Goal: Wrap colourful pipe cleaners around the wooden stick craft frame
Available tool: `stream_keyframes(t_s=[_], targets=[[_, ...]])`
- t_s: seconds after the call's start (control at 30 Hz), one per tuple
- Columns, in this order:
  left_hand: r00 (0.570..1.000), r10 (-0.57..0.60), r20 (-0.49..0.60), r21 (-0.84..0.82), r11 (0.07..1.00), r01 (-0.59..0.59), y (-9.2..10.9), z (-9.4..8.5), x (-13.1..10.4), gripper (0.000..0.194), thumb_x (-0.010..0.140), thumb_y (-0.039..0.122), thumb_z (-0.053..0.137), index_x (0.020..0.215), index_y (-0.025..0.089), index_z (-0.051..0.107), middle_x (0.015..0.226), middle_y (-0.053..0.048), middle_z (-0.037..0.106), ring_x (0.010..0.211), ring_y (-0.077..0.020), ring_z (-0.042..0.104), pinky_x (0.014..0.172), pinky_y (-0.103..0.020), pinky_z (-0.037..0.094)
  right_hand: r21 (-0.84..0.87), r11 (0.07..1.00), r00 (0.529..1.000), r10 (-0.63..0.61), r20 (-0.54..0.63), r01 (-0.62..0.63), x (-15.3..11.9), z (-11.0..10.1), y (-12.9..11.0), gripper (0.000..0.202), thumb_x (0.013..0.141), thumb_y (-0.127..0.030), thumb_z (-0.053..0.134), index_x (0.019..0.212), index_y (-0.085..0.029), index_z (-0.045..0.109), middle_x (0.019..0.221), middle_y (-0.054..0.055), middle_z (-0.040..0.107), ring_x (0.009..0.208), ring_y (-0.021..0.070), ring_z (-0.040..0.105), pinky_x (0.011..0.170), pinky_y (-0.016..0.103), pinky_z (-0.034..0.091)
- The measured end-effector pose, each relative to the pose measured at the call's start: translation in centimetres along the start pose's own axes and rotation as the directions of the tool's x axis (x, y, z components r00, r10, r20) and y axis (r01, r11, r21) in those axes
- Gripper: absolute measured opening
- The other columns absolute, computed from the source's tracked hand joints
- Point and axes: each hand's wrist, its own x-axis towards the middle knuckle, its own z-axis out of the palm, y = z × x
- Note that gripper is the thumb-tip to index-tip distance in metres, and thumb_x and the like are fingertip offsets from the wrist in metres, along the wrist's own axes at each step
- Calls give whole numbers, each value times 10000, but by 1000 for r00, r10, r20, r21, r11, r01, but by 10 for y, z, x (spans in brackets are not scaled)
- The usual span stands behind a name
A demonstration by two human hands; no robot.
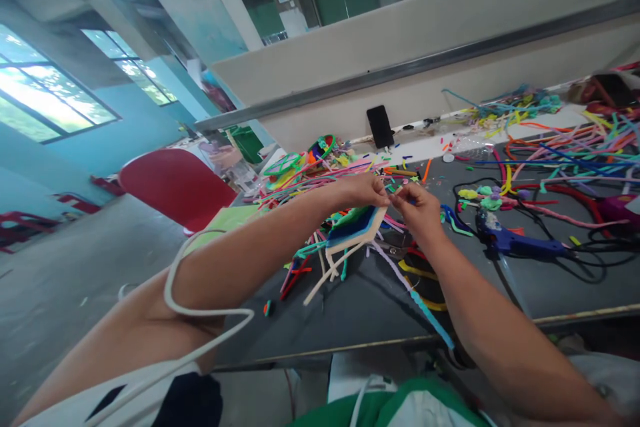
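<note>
My left hand pinches the upper corner of a craft piece with blue and green faces and a cream border. Loose cream pipe cleaners hang from its lower edge. Fingertips of my right hand are pinched together close against the left ones; what lies between them is too small to make out. Below the hands, a lilac and turquoise pipe cleaner runs toward the table's front edge. Scissors with yellow-lined handles lie partly hidden beneath the right arm.
On the dark table, a blue glue gun with black cords lies to the right. Piles of coloured pipe cleaners spread behind it. A phone leans on the partition. A red chair stands left.
</note>
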Motion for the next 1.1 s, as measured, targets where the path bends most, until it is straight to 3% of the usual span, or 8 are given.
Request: stream_keyframes(t_s=[0.1, 0.23, 0.43, 0.7, 0.8, 0.9, 1.0, 1.1], targets=[[999, -6, -47, 75, 997, 9, 2, 4, 0, 169, 669, 302, 613, 636, 136, 621, 511, 50, 421, 515, -84, 357, 514, -231, 250, -90, 994, 998, -60, 18, 62, -1, -1, -3, 165, 754, -271, 618, 615, -218, 548, 597, -42, 518, 597, 129, 449, 651, 277, 360], [992, 76, -96, 296, 954, -45, 12, 9, 0, 118, 674, 237, 605, 670, 135, 664, 564, 34, 518, 584, -102, 444, 550, -230, 284, -127, 990, 998, -58, 36, 62, -2, -2, -3, 181, 748, -260, 608, 592, -218, 526, 573, -41, 501, 591, 131, 437, 653, 281, 362], [981, 123, -152, 476, 879, -37, 22, 16, -4, 161, 726, 236, 579, 759, 128, 694, 703, -22, 634, 666, -135, 509, 603, -241, 331, 138, 965, 974, 214, 67, -222, 0, 3, 4, 221, 683, -334, 646, 566, -213, 503, 503, -46, 464, 511, 113, 395, 520, 254, 310], [982, 133, -135, 447, 892, -59, 25, 20, -6, 128, 715, 211, 567, 718, 128, 665, 664, -13, 610, 639, -118, 482, 587, -232, 313, 440, 750, 869, 444, 218, -494, 1, 5, 6, 204, 536, -270, 674, 514, -199, 484, 449, -58, 472, 449, 85, 391, 481, 244, 297], [990, 119, -75, 331, 939, -88, 16, 12, -3, 130, 693, 244, 589, 699, 130, 652, 612, 9, 568, 606, -109, 459, 582, -232, 309, 473, 691, 838, 446, 315, -546, 2, 4, 8, 209, 539, -269, 702, 525, -182, 513, 472, -48, 509, 472, 83, 431, 519, 248, 337], [996, 88, 7, 64, 994, -88, 4, -2, -6, 183, 689, 314, 618, 718, 135, 641, 599, 27, 549, 588, -101, 456, 592, -231, 329, 572, 644, 861, 399, 315, -508, 4, 4, 5, 241, 615, -345, 725, 671, -172, 567, 604, -26, 595, 560, 92, 507, 601, 251, 398], [993, 115, -1, -201, 973, -113, -5, -13, -13, 200, 689, 337, 646, 688, 138, 638, 621, 25, 561, 607, -99, 473, 629, -237, 356, 661, 645, 904, 407, 127, -383, 8, 3, 2, 308, 670, -389, 712, 843, -190, 551, 725, -22, 635, 663, 104, 565, 674, 253, 433], [985, 153, -81, -397, 902, -173, -8, -17, -20, 193, 685, 330, 676, 708, 139, 664, 659, 12, 590, 627, -102, 497, 644, -241, 375, 653, 719, 913, 396, -103, -238, 10, 1, 3, 325, 678, -367, 701, 900, -204, 529, 729, -44, 613, 674, 107, 570, 669, 248, 443]])
